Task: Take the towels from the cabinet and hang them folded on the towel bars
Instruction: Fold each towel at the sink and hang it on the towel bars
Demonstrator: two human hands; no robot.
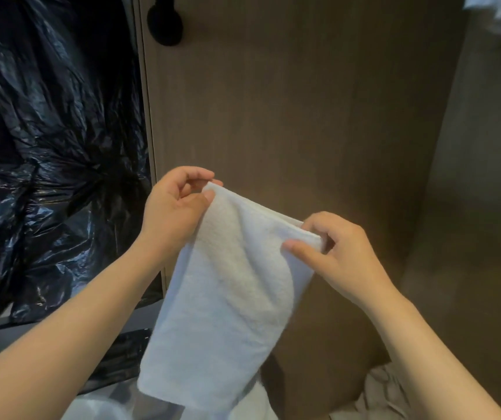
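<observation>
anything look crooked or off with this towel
Only mildly. The white towel hangs askew: the left hand pinches its corner higher than the right hand does, so the top edge slopes down to the right. Nothing looks spilled or torn. The black plastic bag on the left is just crumpled.

White folded towel (228, 286) hangs lengthwise, top corners pinched, before cabinet.
</observation>
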